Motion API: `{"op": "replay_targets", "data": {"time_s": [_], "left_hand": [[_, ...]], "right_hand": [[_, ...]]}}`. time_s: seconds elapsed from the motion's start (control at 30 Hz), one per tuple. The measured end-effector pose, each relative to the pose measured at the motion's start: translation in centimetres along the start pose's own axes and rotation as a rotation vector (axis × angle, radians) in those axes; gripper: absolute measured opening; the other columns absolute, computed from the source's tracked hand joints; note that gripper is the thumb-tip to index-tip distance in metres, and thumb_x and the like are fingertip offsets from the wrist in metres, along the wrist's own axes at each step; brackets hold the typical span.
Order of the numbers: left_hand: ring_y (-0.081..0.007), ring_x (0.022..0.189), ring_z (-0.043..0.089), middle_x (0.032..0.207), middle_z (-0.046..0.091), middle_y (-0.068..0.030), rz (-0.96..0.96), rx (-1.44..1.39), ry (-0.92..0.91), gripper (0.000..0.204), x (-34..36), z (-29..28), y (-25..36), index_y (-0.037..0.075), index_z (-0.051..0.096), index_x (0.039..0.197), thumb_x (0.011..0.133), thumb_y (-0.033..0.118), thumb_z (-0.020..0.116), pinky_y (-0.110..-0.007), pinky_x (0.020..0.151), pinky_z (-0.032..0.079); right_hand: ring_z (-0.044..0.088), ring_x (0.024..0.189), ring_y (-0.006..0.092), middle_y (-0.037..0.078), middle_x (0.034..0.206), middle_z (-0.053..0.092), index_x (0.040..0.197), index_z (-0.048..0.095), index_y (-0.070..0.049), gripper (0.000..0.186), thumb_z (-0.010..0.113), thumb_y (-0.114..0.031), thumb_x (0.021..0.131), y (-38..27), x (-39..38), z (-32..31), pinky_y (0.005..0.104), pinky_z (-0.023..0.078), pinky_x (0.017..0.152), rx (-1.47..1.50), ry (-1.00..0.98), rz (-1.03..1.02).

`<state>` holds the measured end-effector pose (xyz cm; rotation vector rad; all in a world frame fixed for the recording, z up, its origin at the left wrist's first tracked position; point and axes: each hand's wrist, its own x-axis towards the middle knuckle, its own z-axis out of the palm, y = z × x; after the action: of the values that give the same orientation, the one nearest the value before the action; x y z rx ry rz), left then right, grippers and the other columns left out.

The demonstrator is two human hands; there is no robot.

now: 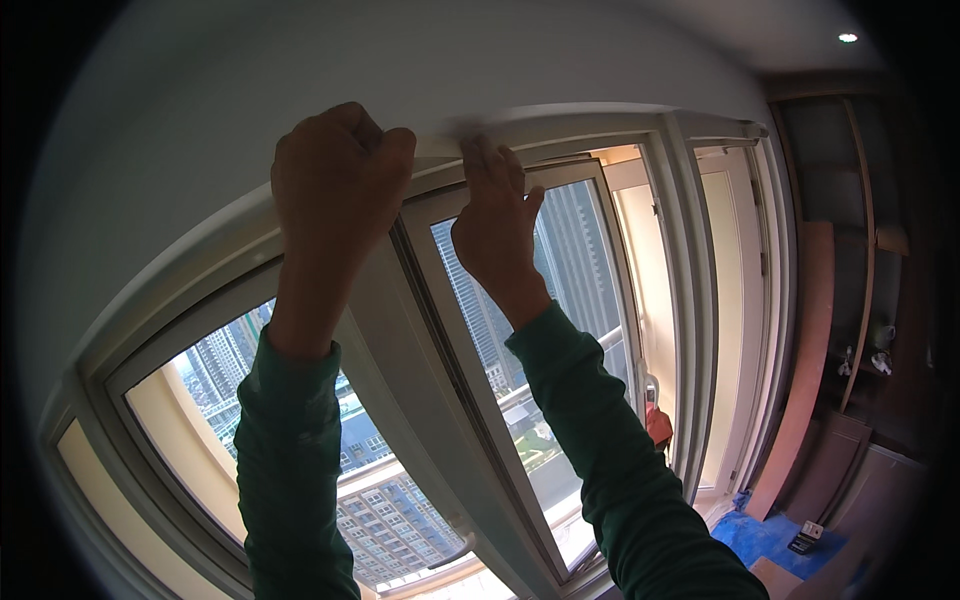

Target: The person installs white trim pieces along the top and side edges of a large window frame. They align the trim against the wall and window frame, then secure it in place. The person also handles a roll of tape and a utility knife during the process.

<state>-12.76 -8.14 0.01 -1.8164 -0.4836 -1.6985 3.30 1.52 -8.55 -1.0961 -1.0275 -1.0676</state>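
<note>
Both my arms, in green sleeves, are raised to the top of a pale window frame below the grey wall. My left hand is closed at the upper trim, with whatever it may hold hidden behind its fingers. Just right of it, my right hand touches the trim, fingers extended upward and thumb apart, with a blurred patch above the fingertips. Behind my hands are a glass sash and a wide upright post, with high-rise buildings outside.
At the right are a pale door, a dark cabinet and a leaning wooden board. A blue sheet covers floor there, with a small dark container on it. A red object shows beyond the sash.
</note>
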Motion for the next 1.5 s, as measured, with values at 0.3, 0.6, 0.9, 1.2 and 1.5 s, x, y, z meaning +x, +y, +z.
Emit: {"op": "replay_targets", "data": {"time_s": [0.3, 0.6, 0.9, 1.2, 1.5], "left_hand": [[-0.0177, 0.051, 0.056, 0.055, 0.061, -0.0095, -0.016, 0.064, -0.109, 0.030, 0.6, -0.7, -1.0, -0.001, 0.067, 0.068, 0.077, 0.028, 0.069, -0.035, 0.057, 0.048], [-0.0218, 0.059, 0.064, 0.063, 0.065, -0.0117, -0.101, 0.219, -0.084, 0.027, -1.6, 0.2, -3.9, 0.000, 0.068, 0.074, 0.078, 0.026, 0.068, -0.038, 0.063, 0.053], [-0.0329, 0.066, 0.071, 0.071, 0.069, -0.0165, -0.022, 0.446, -0.070, 0.022, -2.1, 1.5, -3.9, 0.002, 0.068, 0.079, 0.082, 0.023, 0.066, -0.046, 0.071, 0.059], [-0.0307, 0.069, 0.072, 0.074, 0.072, -0.0155, -0.018, 0.408, -0.069, 0.022, -2.1, 1.0, -2.0, 0.002, 0.070, 0.081, 0.083, 0.024, 0.069, -0.042, 0.072, 0.058], [-0.0262, 0.058, 0.066, 0.067, 0.066, -0.0138, 0.054, 0.395, -0.010, 0.018, -2.4, 1.4, -3.7, 0.003, 0.065, 0.072, 0.079, 0.018, 0.066, -0.041, 0.063, 0.055]], "right_hand": [[0.040, 0.146, 0.0374, 0.016, 0.154, 0.047, 0.152, 0.047, -0.005, 0.069, 0.060, -0.002, 0.084, 0.0, -0.2, 0.0, 0.0668, 0.034, 0.110, -0.002, 0.063, -0.034], [0.038, 0.149, 0.0369, 0.015, 0.158, 0.042, 0.154, 0.046, -0.012, 0.072, 0.065, -0.010, 0.085, -0.2, -0.6, 0.7, 0.0670, 0.034, 0.112, -0.151, 0.033, -0.068], [0.034, 0.150, 0.0423, 0.020, 0.160, 0.039, 0.155, 0.045, -0.014, 0.075, 0.074, -0.013, 0.085, -0.4, -0.6, 0.5, 0.0701, 0.034, 0.111, -0.101, 0.022, -0.085], [0.034, 0.151, 0.0384, 0.018, 0.162, 0.038, 0.157, 0.042, -0.009, 0.073, 0.068, -0.012, 0.088, -0.2, -0.8, 0.4, 0.0693, 0.030, 0.113, -0.051, -0.004, -0.068], [0.036, 0.151, 0.0335, 0.016, 0.160, 0.041, 0.155, 0.043, -0.004, 0.068, 0.064, -0.009, 0.090, 0.3, -0.6, 0.7, 0.0676, 0.029, 0.116, -0.046, 0.011, -0.060]]}}
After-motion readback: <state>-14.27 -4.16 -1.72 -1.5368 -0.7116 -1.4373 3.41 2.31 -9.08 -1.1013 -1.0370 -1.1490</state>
